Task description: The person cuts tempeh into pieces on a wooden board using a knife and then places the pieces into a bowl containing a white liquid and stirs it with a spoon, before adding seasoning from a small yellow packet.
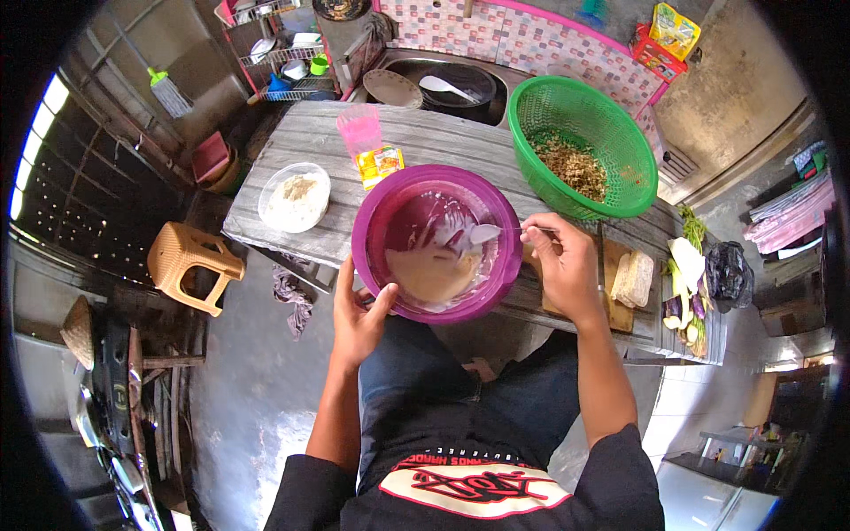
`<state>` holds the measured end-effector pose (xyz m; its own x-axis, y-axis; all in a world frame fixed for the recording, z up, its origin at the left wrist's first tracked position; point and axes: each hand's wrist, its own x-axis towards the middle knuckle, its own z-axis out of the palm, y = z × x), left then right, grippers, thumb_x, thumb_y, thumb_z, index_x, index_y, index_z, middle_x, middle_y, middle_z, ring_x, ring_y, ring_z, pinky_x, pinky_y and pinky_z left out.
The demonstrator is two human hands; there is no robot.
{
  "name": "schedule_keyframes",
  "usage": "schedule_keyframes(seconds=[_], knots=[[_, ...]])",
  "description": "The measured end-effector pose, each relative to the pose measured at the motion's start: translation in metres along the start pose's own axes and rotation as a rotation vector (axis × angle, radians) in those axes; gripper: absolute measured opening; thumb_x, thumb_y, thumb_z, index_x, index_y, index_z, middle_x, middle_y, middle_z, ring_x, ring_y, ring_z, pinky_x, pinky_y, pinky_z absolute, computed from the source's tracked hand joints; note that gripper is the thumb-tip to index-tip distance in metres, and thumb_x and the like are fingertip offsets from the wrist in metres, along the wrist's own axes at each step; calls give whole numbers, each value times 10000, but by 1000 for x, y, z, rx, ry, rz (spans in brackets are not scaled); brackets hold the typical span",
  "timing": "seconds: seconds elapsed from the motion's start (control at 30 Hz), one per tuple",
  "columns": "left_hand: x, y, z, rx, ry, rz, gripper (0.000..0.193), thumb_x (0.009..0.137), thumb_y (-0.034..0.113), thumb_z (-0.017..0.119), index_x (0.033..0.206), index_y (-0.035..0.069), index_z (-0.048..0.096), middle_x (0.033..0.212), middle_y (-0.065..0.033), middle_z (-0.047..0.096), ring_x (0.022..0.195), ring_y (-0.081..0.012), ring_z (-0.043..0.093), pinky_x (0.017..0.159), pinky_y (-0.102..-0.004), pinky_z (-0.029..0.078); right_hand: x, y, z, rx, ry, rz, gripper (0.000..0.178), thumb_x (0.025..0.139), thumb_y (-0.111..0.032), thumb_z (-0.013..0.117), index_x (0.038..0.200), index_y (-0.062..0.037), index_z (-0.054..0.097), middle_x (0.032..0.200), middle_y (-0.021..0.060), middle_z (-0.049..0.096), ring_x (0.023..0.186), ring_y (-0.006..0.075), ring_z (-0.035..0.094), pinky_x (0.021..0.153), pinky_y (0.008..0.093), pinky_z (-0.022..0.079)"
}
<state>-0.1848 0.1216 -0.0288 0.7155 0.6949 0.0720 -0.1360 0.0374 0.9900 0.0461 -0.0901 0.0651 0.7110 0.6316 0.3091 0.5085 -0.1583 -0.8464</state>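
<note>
A purple basin (367, 208) sits at the table's near edge, tilted a little toward me. Pale, runny batter (432, 274) pools in its lower part and smears its inner wall. My left hand (361, 317) grips the basin's near left rim, thumb on top and fingers below. With its fingers pinched, my right hand (564, 265) holds a metal spoon (484, 234) by the handle over the basin's right side. The spoon's bowl is coated with batter. Behind the basin lie a yellow packet (380, 166) and a pink cup (359, 129).
A bowl of white flour (295, 197) stands left on the grey table (292, 133). At right are a green colander (637, 168) with chopped brown food, a board (617, 311) with a tempeh-like block (633, 279), and vegetables (686, 274). A wicker-look stool (190, 265) stands left.
</note>
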Motion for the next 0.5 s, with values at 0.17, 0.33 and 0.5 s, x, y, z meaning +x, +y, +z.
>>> schedule_keyframes(seconds=[0.17,0.33,0.5], knots=[[0,6,5,-21,7,-17,805,1011,-22,728,1673,2,270,1375,-133,650,1012,-162,730,797,-281,615,9,21,-2,-34,-45,53,231,1103,-203,648,1153,10,724,876,79,748,734,124,683,682,296,539],[-1,4,5,-29,16,-20,811,1022,8,731,1680,18,258,1314,-114,683,980,-148,729,761,-271,603,-17,46,21,215,-22,326,251,1121,-231,626,1113,-1,726,798,30,693,629,76,582,594,252,470],[2,5,4,-4,2,-10,799,1031,24,725,1679,23,256,1306,-118,684,961,-140,728,744,-269,600,-31,47,29,483,39,520,238,1121,-241,633,1091,-24,726,773,8,656,593,49,528,548,212,429]])
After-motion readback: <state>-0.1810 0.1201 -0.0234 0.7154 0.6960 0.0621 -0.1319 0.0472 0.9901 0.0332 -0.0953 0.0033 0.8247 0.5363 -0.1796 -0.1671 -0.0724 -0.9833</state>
